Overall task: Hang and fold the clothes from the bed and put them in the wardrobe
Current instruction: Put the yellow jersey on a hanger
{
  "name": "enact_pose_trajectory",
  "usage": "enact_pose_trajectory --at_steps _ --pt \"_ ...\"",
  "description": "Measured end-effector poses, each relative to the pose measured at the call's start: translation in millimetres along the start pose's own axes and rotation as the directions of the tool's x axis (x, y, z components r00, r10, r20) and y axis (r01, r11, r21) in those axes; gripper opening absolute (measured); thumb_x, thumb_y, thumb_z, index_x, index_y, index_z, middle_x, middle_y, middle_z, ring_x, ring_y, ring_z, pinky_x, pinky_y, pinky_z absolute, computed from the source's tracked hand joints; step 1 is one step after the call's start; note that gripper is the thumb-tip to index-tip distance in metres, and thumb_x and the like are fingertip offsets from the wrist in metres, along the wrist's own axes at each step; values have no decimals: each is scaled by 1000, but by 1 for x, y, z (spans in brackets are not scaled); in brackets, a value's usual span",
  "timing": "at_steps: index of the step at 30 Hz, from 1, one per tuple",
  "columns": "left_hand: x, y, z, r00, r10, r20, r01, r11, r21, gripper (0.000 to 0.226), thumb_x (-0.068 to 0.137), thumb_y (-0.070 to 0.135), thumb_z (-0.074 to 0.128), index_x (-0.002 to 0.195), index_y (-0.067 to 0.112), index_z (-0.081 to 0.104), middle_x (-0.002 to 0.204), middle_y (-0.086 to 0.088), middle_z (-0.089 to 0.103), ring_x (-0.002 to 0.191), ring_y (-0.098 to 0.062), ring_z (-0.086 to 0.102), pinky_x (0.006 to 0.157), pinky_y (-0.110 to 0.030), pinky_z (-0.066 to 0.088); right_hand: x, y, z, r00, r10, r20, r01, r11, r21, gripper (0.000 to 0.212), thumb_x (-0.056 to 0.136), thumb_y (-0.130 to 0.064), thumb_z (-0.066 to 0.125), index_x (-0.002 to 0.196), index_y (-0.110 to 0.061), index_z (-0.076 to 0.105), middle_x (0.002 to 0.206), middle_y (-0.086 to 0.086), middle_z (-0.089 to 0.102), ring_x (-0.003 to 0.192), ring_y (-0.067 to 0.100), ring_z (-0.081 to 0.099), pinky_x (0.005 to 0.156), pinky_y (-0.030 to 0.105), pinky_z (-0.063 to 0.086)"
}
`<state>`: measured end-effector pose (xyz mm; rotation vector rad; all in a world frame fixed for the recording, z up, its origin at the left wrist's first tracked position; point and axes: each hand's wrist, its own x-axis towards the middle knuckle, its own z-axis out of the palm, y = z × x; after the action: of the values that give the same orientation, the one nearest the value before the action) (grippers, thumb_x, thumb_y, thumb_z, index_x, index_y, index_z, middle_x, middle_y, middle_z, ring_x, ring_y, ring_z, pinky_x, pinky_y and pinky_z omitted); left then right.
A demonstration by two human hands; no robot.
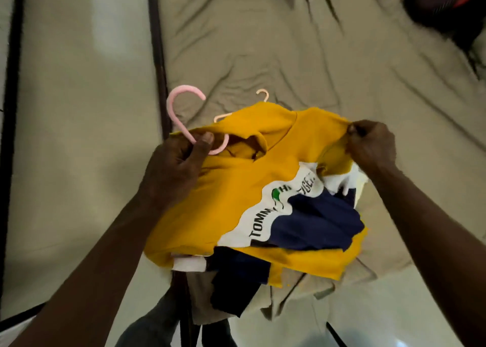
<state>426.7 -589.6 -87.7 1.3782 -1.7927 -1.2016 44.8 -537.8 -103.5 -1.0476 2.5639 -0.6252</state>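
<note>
Left hand (181,160) and right hand (370,144) are seen above the bed's (289,57) near edge with a yellow polo shirt (249,173) stretched crosswise between them, a pink hanger (173,105) and the collar side being gripped by the left, the opposite shoulder being pinched by the right.

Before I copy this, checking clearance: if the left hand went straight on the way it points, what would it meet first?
Probably the peach hanger on the bed sheet, just past the pink hanger that the left hand holds; depth is unclear.
</note>
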Motion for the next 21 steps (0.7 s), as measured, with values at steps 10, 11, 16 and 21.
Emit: enact_pose_trajectory --at_steps 10,11,16,21 --pt "-152 73 -128 991 -133 -20 130 985 -115 74 97 58 51 93 -15 62 53 6 33 47 -7 31 46 -22 26 -208 -116 -52 865 -501 30 397 719 570 38 90 -13 49 124 -21 64 112 -5 72 104 9 66 87 26 52" --pt "-175 67 -143 987 -152 -50 144 980 -138 80 93 64 49 99 -15 63 55 2 36 50 -9 35 48 -22 29 -226 -125 -55 841 -538 48 394 671 628 36 90 -10 47 120 -17 66 108 -2 72 103 14 67 87 27 53" --pt "-297 56 -196 932 -194 -306 163 979 -124 50 86 78 49 70 39 75 58 1 56 60 -10 51 62 -28 37 -324 -162 -45 735 -674 71 485 596 641 27 107 -28 44 104 -16 68 92 -4 69 89 13 64 76 31 49" --pt "-439 60 -254 809 -167 -564 180 983 -33 51 95 63 52 52 35 57 47 6 41 48 -9 42 52 -31 29 -444 -203 -37 561 -826 53 697 506 507 31 107 -41 43 103 -22 67 87 -5 67 82 14 63 69 43 50"
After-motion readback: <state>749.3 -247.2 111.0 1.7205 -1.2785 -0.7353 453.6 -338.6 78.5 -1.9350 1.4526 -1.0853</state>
